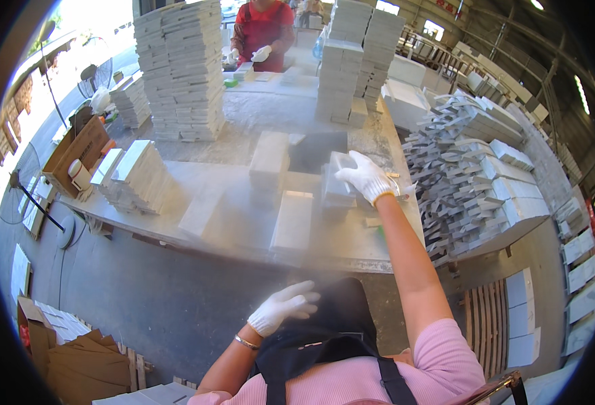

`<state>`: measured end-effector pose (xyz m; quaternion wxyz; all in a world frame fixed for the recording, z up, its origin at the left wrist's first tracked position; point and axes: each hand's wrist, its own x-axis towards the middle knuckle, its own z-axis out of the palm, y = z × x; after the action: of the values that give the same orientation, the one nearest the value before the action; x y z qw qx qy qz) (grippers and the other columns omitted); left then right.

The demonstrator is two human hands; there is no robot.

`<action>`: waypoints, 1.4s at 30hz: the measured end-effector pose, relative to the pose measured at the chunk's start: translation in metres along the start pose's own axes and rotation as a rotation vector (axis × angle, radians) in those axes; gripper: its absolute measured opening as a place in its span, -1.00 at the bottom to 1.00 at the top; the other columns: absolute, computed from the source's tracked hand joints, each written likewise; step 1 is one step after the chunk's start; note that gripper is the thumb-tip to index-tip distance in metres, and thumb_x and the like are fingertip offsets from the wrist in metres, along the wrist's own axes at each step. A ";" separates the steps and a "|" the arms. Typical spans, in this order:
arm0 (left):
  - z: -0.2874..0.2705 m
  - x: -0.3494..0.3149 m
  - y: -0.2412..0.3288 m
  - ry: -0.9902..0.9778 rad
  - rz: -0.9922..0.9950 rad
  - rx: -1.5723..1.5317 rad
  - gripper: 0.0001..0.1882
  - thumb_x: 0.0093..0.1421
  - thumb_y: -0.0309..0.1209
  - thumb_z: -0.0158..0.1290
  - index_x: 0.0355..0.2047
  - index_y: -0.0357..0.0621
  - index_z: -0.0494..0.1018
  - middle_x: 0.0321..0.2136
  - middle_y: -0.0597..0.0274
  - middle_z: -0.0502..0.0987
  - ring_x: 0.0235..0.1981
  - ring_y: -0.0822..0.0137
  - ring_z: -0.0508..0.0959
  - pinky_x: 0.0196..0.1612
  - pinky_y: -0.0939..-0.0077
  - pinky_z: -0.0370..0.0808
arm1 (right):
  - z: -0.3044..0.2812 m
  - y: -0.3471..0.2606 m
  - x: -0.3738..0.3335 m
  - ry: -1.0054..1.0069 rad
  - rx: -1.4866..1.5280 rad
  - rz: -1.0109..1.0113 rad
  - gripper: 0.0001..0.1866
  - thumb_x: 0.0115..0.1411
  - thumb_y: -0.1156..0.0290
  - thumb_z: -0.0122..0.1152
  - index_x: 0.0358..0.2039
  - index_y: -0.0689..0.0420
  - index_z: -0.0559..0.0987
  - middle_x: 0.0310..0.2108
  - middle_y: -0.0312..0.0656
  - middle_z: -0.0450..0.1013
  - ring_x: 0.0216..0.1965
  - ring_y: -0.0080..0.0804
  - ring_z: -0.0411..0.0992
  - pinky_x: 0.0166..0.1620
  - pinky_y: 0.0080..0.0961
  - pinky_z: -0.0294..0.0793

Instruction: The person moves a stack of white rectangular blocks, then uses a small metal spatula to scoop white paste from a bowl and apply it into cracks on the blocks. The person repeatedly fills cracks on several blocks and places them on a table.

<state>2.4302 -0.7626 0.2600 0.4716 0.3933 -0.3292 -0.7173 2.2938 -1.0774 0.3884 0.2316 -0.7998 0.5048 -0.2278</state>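
Note:
My right hand point(366, 179), in a white knit glove with a yellow cuff, reaches out over the table to a short stack of white stone tiles point(339, 192). Its thumb and fingers close on the edge of the top tile point(339, 164); the far fingers are partly hidden. My left hand point(284, 308), gloved too, hangs in front of my dark apron with its fingers stretched, holding nothing. Left of the short stack stand a taller block of tiles point(268, 165) and, nearer me, another tile stack point(293, 219). A dark grey patch point(318, 152) lies behind them.
Tall tile stacks point(179, 74) point(343, 64) rise at the table's back. Across it a person in red point(264, 30) works in white gloves. Small stacks point(139, 172) and a cardboard box point(74, 158) sit left; piled stone strips point(453, 175) crowd the right. A fan point(66, 231) stands left.

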 end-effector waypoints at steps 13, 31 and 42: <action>0.050 0.070 -0.004 0.202 0.348 0.174 -0.37 0.45 0.09 -0.24 0.33 -0.06 0.17 0.12 0.19 0.45 0.14 0.30 0.44 0.14 0.37 0.44 | 0.027 -0.016 -0.239 0.109 0.000 -0.317 -0.14 -0.02 0.10 0.48 0.26 0.18 0.38 0.31 0.12 0.24 0.18 0.08 0.40 0.14 -0.28 0.46; 0.073 0.054 -0.003 -0.355 -0.006 -0.791 0.01 0.20 0.45 -0.28 0.40 -0.08 0.09 0.28 0.05 0.29 0.14 -0.01 0.43 0.18 -0.05 0.38 | 0.005 0.070 -0.161 0.244 0.157 -0.115 -0.46 0.36 0.12 0.11 0.20 0.22 0.46 0.27 0.04 0.33 0.21 -0.09 0.37 0.23 -0.28 0.34; 0.077 0.055 0.006 -0.300 -0.024 -0.816 -0.01 0.25 0.40 -0.28 0.43 -0.08 0.01 0.34 0.01 0.21 0.17 -0.10 0.41 0.18 -0.13 0.37 | 0.009 0.063 -0.222 -0.181 1.030 0.243 -0.34 0.43 0.00 -0.06 0.28 0.32 0.34 0.24 -0.05 0.35 0.22 -0.22 0.34 0.26 -0.26 0.29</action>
<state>2.3517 -0.8079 0.2881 0.5268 0.0698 -0.0793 -0.8434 2.1691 -0.8977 0.3148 0.6611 -0.5349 0.3949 -0.3478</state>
